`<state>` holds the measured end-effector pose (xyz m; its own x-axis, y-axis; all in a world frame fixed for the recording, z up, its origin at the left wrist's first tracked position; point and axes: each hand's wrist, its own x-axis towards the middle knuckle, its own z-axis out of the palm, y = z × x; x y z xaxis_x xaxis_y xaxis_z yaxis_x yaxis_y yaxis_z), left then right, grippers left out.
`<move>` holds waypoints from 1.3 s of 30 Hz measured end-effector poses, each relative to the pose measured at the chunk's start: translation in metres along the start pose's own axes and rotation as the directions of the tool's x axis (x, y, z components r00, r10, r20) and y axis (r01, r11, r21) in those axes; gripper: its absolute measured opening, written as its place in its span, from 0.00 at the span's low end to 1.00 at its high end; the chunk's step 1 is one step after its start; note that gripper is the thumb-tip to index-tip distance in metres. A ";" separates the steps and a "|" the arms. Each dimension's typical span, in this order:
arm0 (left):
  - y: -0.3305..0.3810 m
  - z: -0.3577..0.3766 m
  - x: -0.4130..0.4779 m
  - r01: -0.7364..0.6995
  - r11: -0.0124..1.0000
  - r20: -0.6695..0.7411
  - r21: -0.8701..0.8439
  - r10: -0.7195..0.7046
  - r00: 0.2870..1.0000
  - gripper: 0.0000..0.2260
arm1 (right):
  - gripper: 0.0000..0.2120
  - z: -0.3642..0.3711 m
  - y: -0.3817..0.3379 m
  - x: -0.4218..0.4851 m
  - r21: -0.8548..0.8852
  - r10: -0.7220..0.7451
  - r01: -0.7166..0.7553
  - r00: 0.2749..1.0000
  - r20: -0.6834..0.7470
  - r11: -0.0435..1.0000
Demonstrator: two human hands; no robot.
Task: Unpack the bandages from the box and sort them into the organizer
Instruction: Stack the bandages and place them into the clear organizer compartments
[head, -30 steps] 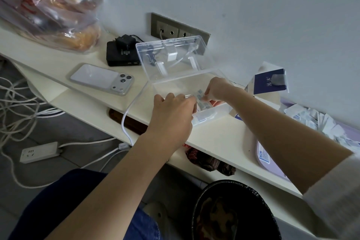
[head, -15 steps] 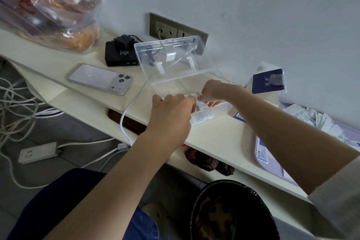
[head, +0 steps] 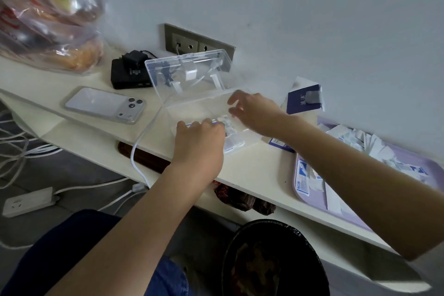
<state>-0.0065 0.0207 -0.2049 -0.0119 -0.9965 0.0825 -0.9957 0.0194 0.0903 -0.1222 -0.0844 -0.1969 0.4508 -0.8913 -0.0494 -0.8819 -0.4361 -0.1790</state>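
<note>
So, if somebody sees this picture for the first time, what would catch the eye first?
Both hands meet at the clear organizer in the middle of the shelf: the left hand rests on its front edge and the right hand hovers open above it. To the right lies a purple tray heaped with loose bandages. A clear bag of bread sits at the far left.

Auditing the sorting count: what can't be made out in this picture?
Head view:
Bandages in the organizer: mostly hidden by the left hand; uncountable.
Left hand's fingers: tips curl out of sight; grip unclear.
Right hand: motion-blurred.
Purple tray: crossed by right forearm, cut by right edge.
</note>
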 end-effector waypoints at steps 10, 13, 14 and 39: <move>0.052 0.002 -0.007 -0.133 0.988 -0.011 0.074 0.135 0.991 0.12 | 0.14 0.005 0.073 -0.111 -0.231 -0.494 0.447 0.839 -0.226 0.864; 0.070 0.004 -0.009 -0.234 0.971 0.007 0.046 0.234 0.972 0.10 | 0.15 0.010 0.102 -0.142 -0.270 -0.524 0.489 0.848 -0.075 0.830; 0.077 0.005 -0.010 -0.263 0.964 0.021 0.037 0.262 0.965 0.10 | 0.15 0.011 0.113 -0.151 -0.272 -0.493 0.468 0.869 -0.031 0.841; 0.228 0.084 -0.004 -0.357 0.911 0.423 -0.207 0.412 0.807 0.25 | 0.15 0.038 0.198 -0.184 0.032 0.289 -0.297 0.945 0.154 0.954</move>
<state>-0.2415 0.0227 -0.2680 -0.4589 -0.8305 -0.3156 -0.8837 0.3900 0.2586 -0.3750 -0.0020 -0.2609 0.1926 -0.9491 -0.2493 -0.9710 -0.1478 -0.1878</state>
